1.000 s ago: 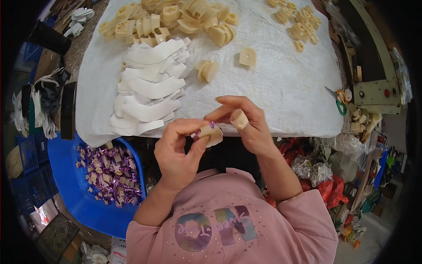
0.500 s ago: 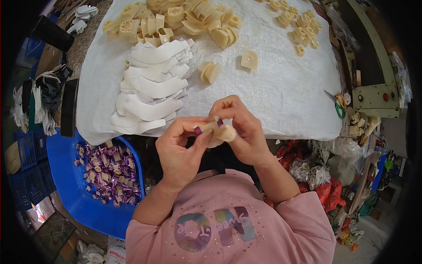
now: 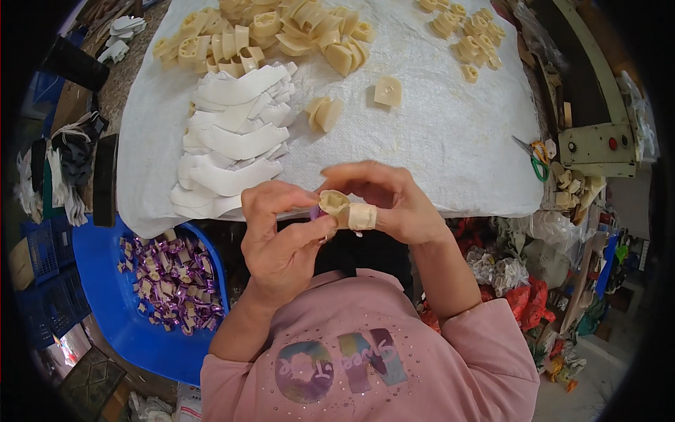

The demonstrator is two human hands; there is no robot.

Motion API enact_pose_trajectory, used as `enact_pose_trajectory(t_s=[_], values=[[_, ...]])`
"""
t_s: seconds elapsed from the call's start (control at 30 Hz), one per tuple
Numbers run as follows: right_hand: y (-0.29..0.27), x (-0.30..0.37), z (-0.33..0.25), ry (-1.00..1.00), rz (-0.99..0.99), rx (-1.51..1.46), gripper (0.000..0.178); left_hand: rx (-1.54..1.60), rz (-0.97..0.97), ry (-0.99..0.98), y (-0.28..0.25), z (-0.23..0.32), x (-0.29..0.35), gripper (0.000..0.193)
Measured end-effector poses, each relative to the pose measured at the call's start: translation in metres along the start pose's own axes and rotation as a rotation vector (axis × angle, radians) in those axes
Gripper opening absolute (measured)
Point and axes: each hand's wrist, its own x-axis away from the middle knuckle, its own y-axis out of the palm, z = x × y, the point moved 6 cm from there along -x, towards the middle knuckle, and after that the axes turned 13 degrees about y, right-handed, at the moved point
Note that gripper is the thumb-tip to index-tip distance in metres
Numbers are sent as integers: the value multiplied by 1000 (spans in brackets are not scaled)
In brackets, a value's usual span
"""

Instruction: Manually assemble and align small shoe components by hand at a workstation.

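Over the front edge of the table, my left hand pinches a small cream shoe heel between thumb and fingers. Its hollow end faces up, and a bit of purple covering shows along its left side. My right hand closes on the same heel from the right; its fingers curl behind, and tan tape wraps its thumb. Beyond my hands a few loose cream heels and a single heel lie on the white cloth. Overlapping white curved strips lie left of them.
A heap of cream heels covers the far left of the white cloth, with smaller stacks at far right. Scissors lie at the right edge. A blue basin at lower left holds purple-covered heels.
The heel has been turned in my hands, so its hollow end now shows and less purple is visible. My right fingers have spread over behind it. The view has shifted slightly.
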Motion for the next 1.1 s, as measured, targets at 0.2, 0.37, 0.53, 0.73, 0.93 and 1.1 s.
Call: enact_pose_trajectory(t_s=[0.2,0.37,0.53,0.73,0.93,1.1], values=[[-4,9,-26,-456,212,466,49,373,-88,-350,4,-18,12,55],[16,10,-21,-556,184,555,49,839,0,-697,33,-18,21,51],[22,13,-11,-589,328,655,36,614,-33,-712,32,-18,30,46],[18,-7,-9,-56,69,48,19,770,103,-548,35,-6,18,66],[22,-9,8,75,-113,-69,13,585,-12,-459,39,1,17,69],[31,-5,16,-263,25,209,19,374,7,-525,31,-1,21,73]])
